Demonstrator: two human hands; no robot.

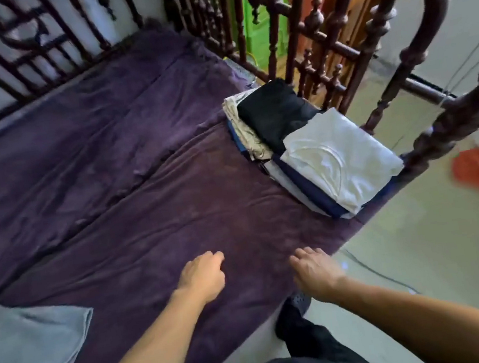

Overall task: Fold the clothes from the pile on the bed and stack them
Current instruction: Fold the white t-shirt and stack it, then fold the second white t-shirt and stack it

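- Bedsheet, purple and creased, filled most of my view; the stretch just ahead of the hands carried no clothes.
- Dark wooden railing ran along the far side and the right end of the bed.
- Grey garment lay unfolded at the near left edge, partly cut off by the frame; I took it for what was left of the pile. I judged it soft, light and limp, likely to sag and bunch if lifted by the middle. I reckoned the better hold was two corners or the shoulders, one in each hand, to draw it flat onto the sheet.
- Two folded stacks sat side by side in the far right corner, close against the railing. A white shirt topped the nearer one and a black piece the farther.
- Left hand hovered over the sheet near the front edge, fingers loosely curled, holding nothing.
- Right hand hung just beside it at the bed's edge, fingers relaxed and slightly spread, also empty.
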